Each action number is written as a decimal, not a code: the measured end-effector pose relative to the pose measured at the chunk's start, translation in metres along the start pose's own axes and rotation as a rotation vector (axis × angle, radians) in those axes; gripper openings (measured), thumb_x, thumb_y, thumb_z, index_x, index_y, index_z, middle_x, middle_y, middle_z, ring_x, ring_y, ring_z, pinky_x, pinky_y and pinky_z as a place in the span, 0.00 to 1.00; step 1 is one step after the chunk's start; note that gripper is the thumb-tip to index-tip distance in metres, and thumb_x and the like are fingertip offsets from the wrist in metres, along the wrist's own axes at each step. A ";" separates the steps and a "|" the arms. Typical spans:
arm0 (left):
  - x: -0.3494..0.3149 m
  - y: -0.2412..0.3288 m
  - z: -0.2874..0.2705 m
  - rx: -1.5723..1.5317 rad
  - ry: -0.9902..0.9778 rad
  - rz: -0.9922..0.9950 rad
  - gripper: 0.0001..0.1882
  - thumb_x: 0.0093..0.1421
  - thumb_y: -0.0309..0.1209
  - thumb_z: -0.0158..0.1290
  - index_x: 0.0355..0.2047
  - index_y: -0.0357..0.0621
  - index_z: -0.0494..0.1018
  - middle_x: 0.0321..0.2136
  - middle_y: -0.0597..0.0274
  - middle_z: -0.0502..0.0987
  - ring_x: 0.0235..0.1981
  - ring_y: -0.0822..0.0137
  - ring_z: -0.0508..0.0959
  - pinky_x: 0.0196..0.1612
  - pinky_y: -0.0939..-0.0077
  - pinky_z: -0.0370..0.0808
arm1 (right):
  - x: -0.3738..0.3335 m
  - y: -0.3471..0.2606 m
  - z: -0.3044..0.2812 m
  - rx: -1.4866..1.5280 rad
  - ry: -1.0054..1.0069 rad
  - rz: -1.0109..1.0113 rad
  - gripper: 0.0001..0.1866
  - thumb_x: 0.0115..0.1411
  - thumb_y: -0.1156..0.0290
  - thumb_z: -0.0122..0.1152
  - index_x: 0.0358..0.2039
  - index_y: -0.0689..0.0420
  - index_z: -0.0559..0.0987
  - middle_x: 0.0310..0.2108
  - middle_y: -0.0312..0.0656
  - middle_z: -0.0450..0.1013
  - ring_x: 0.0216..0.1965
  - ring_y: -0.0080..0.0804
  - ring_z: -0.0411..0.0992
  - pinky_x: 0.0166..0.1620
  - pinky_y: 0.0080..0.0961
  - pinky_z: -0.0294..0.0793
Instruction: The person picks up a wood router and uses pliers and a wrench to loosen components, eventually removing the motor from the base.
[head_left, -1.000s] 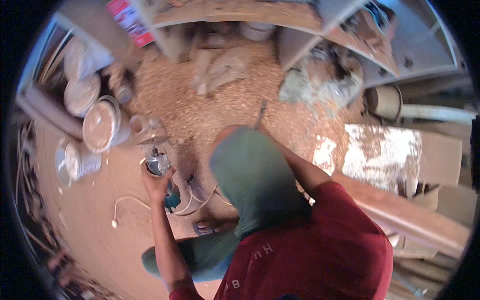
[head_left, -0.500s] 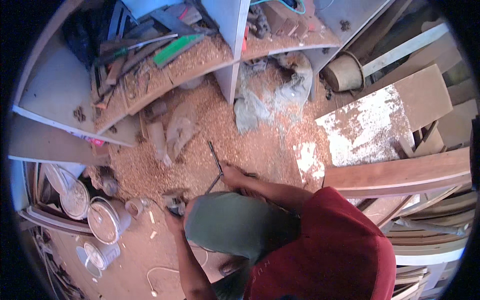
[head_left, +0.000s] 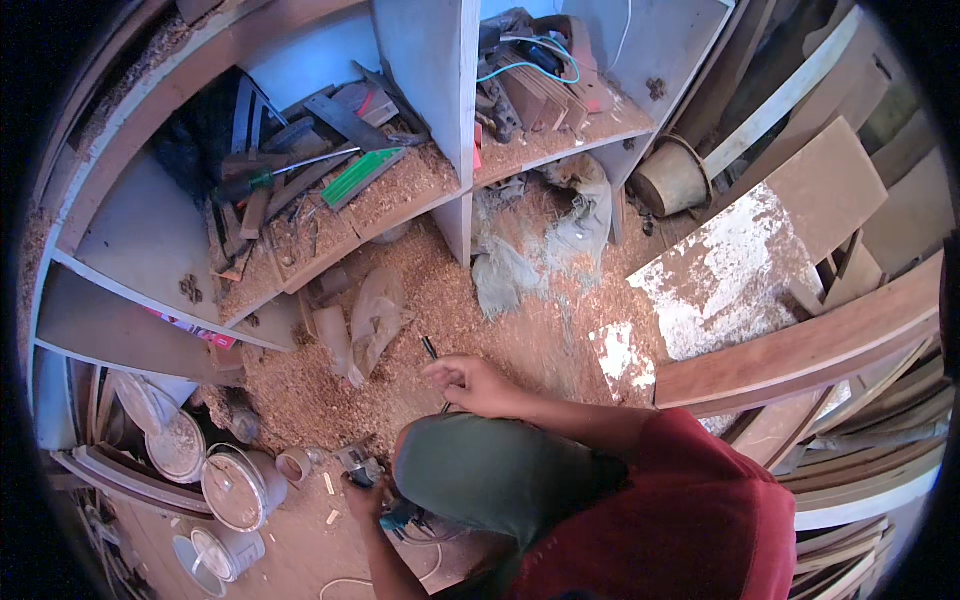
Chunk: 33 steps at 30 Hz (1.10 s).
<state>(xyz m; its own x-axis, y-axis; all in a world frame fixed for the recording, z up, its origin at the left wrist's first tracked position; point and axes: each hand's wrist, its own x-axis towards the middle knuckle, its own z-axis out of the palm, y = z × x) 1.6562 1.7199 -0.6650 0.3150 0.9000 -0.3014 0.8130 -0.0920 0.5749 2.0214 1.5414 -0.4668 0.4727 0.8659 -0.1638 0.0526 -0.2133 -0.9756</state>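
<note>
Looking down, I see a sawdust-covered earthen floor (head_left: pixel 330 400) fronting pale blue wooden shelving (head_left: pixel 420 80) of 2 visible bays cluttered with hand tools and shavings. My right hand (head_left: pixel 475 385) pinches a thin dark metal rod (head_left: pixel 431 350), fingers closed on it, just above the floor near my green-trousered knee (head_left: pixel 490 470). My left hand (head_left: pixel 368 495) is wrapped around a teal-bodied power tool (head_left: pixel 395 512) low beside that knee. Round grey paint tins (head_left: pixel 240 488) stand at left; long wooden planks (head_left: pixel 800 350) lean at right.
</note>
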 end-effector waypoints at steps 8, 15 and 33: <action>0.038 -0.029 -0.035 -0.179 -0.408 -0.041 0.48 0.37 0.37 0.79 0.54 0.32 0.65 0.39 0.47 0.78 0.35 0.57 0.82 0.33 0.64 0.82 | -0.046 -0.100 0.027 -0.634 -0.158 -0.646 0.18 0.61 0.62 0.60 0.49 0.57 0.76 0.43 0.45 0.74 0.49 0.39 0.71 0.56 0.41 0.66; 0.065 -0.053 -0.031 -0.374 -0.667 -0.171 0.37 0.42 0.31 0.76 0.49 0.33 0.70 0.39 0.48 0.78 0.30 0.57 0.82 0.26 0.60 0.83 | -0.025 -0.103 0.045 -0.644 -0.285 -0.448 0.22 0.61 0.53 0.57 0.48 0.56 0.77 0.45 0.47 0.75 0.52 0.44 0.70 0.59 0.43 0.62; 0.062 -0.031 -0.124 0.379 -0.655 -0.035 0.44 0.42 0.55 0.70 0.52 0.35 0.75 0.40 0.43 0.82 0.44 0.53 0.82 0.51 0.62 0.78 | -0.027 -0.121 0.054 -0.611 -0.295 -0.382 0.23 0.59 0.55 0.60 0.48 0.57 0.78 0.45 0.47 0.76 0.53 0.47 0.71 0.59 0.42 0.64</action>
<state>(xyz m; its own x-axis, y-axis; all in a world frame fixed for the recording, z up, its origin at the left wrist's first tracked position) 1.5896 1.8317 -0.6074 0.4161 0.4791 -0.7729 0.9035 -0.3142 0.2916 1.9547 1.5681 -0.3524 0.0747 0.9959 0.0517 0.6809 -0.0131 -0.7323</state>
